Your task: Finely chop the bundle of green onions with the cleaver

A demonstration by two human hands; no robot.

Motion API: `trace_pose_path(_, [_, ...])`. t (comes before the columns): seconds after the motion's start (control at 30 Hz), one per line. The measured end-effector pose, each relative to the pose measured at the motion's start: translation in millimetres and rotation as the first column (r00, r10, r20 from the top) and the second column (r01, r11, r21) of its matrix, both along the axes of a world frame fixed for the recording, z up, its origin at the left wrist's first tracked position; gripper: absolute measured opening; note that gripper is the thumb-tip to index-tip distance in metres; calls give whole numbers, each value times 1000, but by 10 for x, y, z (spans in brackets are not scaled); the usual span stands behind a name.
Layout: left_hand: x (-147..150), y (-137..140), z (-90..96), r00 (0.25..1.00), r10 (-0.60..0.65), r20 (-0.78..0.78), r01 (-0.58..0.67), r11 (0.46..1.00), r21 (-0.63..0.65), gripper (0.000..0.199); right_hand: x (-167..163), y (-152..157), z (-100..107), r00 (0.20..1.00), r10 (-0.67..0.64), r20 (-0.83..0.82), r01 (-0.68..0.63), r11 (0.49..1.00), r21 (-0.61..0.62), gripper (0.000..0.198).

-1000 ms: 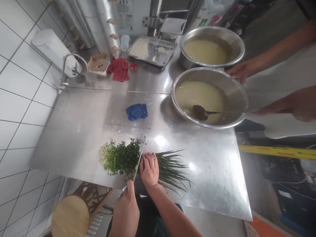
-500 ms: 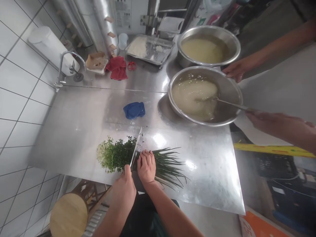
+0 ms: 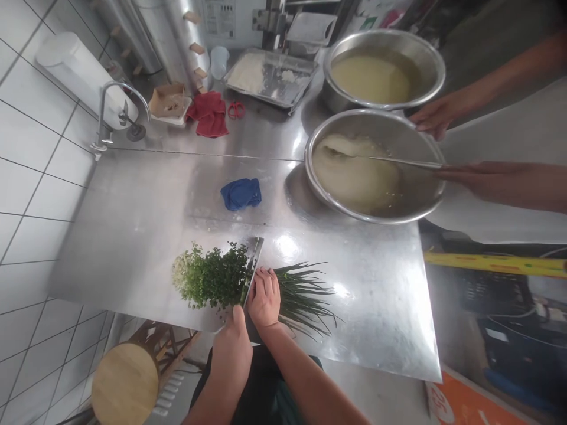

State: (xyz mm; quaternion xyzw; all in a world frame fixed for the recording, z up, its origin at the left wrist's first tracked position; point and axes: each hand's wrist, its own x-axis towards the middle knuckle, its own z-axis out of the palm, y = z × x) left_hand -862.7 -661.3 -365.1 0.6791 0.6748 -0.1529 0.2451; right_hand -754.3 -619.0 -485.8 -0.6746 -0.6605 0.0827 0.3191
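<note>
My left hand (image 3: pixel 233 345) is closed round the handle of a wide-bladed kitchen knife (image 3: pixel 252 268). The blade stands at the cut end of a bunch of green onions (image 3: pixel 303 295), close beside the fingers of my right hand (image 3: pixel 264 298). That hand presses down on the bunch with bent fingers, and the long green leaves fan out to its right. Left of the blade lies a heap of chopped green onions (image 3: pixel 210 277), pale at the far left and dark green near the knife. The knife's handle is mostly hidden in my grip.
A blue cloth (image 3: pixel 241 193) lies on the steel table (image 3: pixel 133 230). At the right, a co-worker stirs liquid in a metal bowl (image 3: pixel 374 215); another bowl (image 3: pixel 385 106) stands behind. A tray (image 3: pixel 283 88), red cloth (image 3: pixel 209 115), red scissors (image 3: pixel 236 110) and faucet (image 3: pixel 101 118) are farther back.
The knife and my left hand have shifted slightly right, and the blade sits lower. My right hand stays on the bunch. The co-worker's stirring utensil has swung across the bowl.
</note>
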Motion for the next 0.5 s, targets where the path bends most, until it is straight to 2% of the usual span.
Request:
trace_pose_path(0.1, [2,261,11,997,42,68,-43,999,20,25,4,-12,-4,1000,-8,-22,8,1000,0,29])
trace_pose_path(0.17, [-11,355,114,996,62,69,-64,998,18,20,3,-18,-15,999,-10,-33,10,1000,2,29])
trace_pose_path(0.23, [-10,365,245,998,45,40,-46,999,11,23,3,-22,-27,999,-13,-41,13,1000,10,28])
trace_pose_path(0.37, [13,201,458,999,15,37,-12,998,-63,36,0,-26,-34,999,-13,-50,14,1000,22,27])
trace_pose_path(0.5, [-33,-90,477,1000,7,-10,-9,988,-156,49,-7,-17,-18,999,-10,-47,11,1000,18,24])
